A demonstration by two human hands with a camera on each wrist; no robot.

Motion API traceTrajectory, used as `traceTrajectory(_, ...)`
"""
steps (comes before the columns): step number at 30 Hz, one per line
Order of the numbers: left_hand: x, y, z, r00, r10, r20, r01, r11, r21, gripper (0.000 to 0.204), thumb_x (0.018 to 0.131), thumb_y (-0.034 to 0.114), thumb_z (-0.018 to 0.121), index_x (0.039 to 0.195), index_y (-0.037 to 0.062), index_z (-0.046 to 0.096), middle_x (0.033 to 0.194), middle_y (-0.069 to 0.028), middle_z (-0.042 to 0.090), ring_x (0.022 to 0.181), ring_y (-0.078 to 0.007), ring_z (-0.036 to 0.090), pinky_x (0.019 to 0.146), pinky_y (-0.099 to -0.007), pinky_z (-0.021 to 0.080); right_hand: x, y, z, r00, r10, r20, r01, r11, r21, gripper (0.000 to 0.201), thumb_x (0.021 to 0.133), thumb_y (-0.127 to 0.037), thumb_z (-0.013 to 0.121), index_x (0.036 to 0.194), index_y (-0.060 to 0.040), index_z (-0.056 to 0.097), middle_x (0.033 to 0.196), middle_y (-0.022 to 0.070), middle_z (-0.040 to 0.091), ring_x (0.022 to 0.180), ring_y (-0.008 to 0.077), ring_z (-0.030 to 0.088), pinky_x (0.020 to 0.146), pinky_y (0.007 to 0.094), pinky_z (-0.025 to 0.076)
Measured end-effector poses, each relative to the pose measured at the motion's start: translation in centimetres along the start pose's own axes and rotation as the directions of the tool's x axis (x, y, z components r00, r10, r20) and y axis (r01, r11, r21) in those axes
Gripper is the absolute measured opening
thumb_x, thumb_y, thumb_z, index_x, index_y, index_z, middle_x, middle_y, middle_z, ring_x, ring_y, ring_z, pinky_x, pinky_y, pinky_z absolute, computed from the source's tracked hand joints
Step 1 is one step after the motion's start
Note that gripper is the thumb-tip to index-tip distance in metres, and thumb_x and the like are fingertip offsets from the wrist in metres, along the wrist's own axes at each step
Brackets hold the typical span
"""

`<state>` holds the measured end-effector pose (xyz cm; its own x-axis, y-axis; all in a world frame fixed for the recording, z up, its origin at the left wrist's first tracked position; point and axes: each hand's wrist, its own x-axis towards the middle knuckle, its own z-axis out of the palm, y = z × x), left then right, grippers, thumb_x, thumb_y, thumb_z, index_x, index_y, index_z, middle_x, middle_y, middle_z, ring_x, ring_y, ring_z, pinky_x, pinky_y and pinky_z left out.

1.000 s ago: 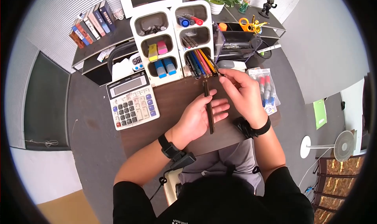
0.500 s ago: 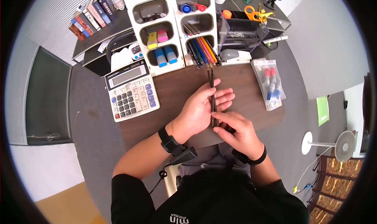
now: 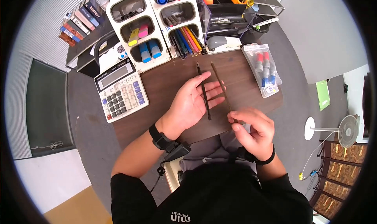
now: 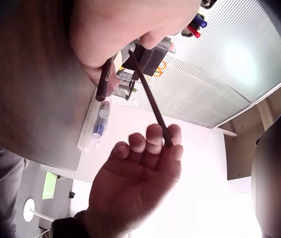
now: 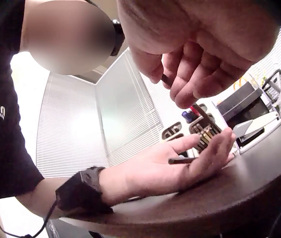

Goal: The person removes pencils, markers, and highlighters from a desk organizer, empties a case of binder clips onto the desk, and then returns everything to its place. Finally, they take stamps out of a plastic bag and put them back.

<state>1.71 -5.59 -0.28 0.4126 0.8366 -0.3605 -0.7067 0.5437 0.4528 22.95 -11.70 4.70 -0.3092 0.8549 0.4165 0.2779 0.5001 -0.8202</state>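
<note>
My left hand (image 3: 182,104) is palm up over the desk, its thumb pinching a black pencil (image 3: 205,100) that lies across the fingers. To its right, my right hand (image 3: 255,130) pinches the near end of a dark brown pencil (image 3: 222,86) between thumb and fingertips. This pencil slants up and away, its far part passing over the left fingertips in the head view. In the left wrist view, the brown pencil (image 4: 153,101) stands apart from the black pencil (image 4: 102,89). Coloured pencils (image 3: 190,41) fill the lower right compartment of the white organizer (image 3: 154,8) ahead.
A calculator (image 3: 121,90) lies at the left of the wooden desk (image 3: 157,94). Highlighters (image 3: 134,37) and pens sit in other compartments. At the right are a clear bag of markers (image 3: 267,71) and a grey and white stapler (image 3: 220,42). Behind stands a black desk tray (image 3: 226,14).
My right hand came down from the coloured pencils to the pencils in my left hand, then moved right with the brown one. The black pencil stays in my left hand.
</note>
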Motion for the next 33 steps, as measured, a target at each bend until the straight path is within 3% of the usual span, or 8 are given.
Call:
traceTrajectory(8, 0.3, 0.1, -1.0, 0.997, 0.009, 0.079, -0.005, 0.999, -0.042, 0.044, 0.109, 0.04, 0.046, 0.141, 0.0104, 0.053, 0.139, -0.016, 0.061, 0.131, -0.0305, 0.058, 0.11, -0.0511, 0.049, 5.5, 0.1, 3.1, 0.995, -0.064, -0.071, 0.065, 0.998, 0.012, 0.026, 0.091, 0.0, 0.075, 0.117, -0.0008, 0.075, 0.099, 0.0111, 0.077, 0.084, 0.0196, 0.074, 0.076, 0.0305, 0.059)
traceTrajectory(12, 0.4, 0.6, -0.6, 0.99, 0.104, 0.094, -0.106, 0.994, 0.016, 0.045, 0.11, 0.043, 0.043, 0.137, 0.01, 0.056, 0.134, -0.0084, 0.064, 0.126, -0.0239, 0.06, 0.109, -0.0464, 0.047, 9.2, 2.4, 6.1, 0.994, 0.081, -0.073, -0.058, 0.959, 0.279, 0.028, 0.096, -0.006, 0.072, 0.123, -0.0009, 0.073, 0.101, 0.012, 0.076, 0.084, 0.013, 0.073, 0.071, 0.0281, 0.059)
traceTrajectory(13, 0.5, 0.8, -0.6, 0.988, 0.123, 0.092, -0.127, 0.991, 0.045, 0.048, 0.11, 0.044, 0.041, 0.139, 0.0087, 0.055, 0.133, -0.0078, 0.065, 0.126, -0.0233, 0.06, 0.11, -0.0478, 0.047, 9.8, 2.3, 5.9, 0.991, 0.132, 0.023, -0.134, 0.962, 0.239, 0.034, 0.097, -0.005, 0.072, 0.131, 0.0022, 0.068, 0.11, 0.0141, 0.077, 0.102, 0.0146, 0.072, 0.086, 0.0286, 0.058)
traceTrajectory(14, 0.5, 0.9, -0.8, 0.988, 0.122, 0.093, -0.127, 0.991, 0.047, 0.048, 0.11, 0.044, 0.041, 0.139, 0.0087, 0.055, 0.133, -0.0078, 0.065, 0.126, -0.0233, 0.06, 0.11, -0.0478, 0.047, 10.0, 1.9, 5.8, 0.991, 0.132, 0.021, -0.133, 0.962, 0.24, 0.034, 0.097, -0.005, 0.072, 0.131, 0.0022, 0.068, 0.11, 0.0141, 0.077, 0.102, 0.0146, 0.072, 0.086, 0.0286, 0.058)
traceTrajectory(16, 0.7, 1.0, -1.4, 0.986, 0.141, 0.093, -0.138, 0.99, -0.034, 0.046, 0.112, 0.037, 0.038, 0.143, 0.0065, 0.052, 0.145, -0.0116, 0.059, 0.134, -0.0276, 0.057, 0.112, -0.0447, 0.048, 9.9, 1.1, 5.8, 0.996, 0.09, -0.001, -0.09, 0.996, 0.026, 0.034, 0.096, -0.004, 0.073, 0.129, 0.0006, 0.07, 0.11, 0.0132, 0.077, 0.096, 0.0148, 0.072, 0.08, 0.0282, 0.058)
traceTrajectory(19, 0.3, 1.2, -1.3, 0.992, 0.099, 0.084, -0.09, 0.99, -0.11, 0.045, 0.109, 0.037, 0.048, 0.144, 0.0071, 0.048, 0.137, -0.0176, 0.063, 0.128, -0.0316, 0.06, 0.11, -0.0492, 0.048, 7.7, 0.6, 5.4, 0.995, -0.063, -0.081, 0.058, 0.996, -0.065, 0.03, 0.09, -0.004, 0.077, 0.12, -0.003, 0.074, 0.101, 0.0119, 0.073, 0.079, 0.0192, 0.072, 0.071, 0.029, 0.058)
traceTrajectory(28, 0.0, 0.8, 0.3, 0.997, 0.077, 0.02, -0.077, 0.997, 0.0, 0.062, 0.107, 0.04, 0.049, 0.154, 0.0013, 0.038, 0.148, -0.0289, 0.053, 0.136, -0.0377, 0.056, 0.116, -0.0483, 0.044, 1.9, 4.0, 4.9, 0.997, 0.071, -0.005, -0.07, 0.997, 0.023, 0.039, 0.085, -0.002, 0.081, 0.122, -0.0066, 0.073, 0.095, 0.0068, 0.068, 0.086, 0.0212, 0.069, 0.074, 0.0347, 0.057)
traceTrajectory(33, 0.0, 0.6, 0.3, 0.996, 0.085, 0.021, -0.087, 0.993, 0.075, 0.064, 0.108, 0.042, 0.045, 0.156, -0.0003, 0.037, 0.151, -0.0289, 0.05, 0.14, -0.0382, 0.053, 0.119, -0.0479, 0.043, 1.8, 4.9, 4.4, 0.986, -0.136, 0.094, 0.141, 0.989, -0.051, 0.036, 0.082, -0.009, 0.084, 0.117, -0.009, 0.075, 0.093, 0.0084, 0.068, 0.083, 0.0285, 0.068, 0.075, 0.0392, 0.057)
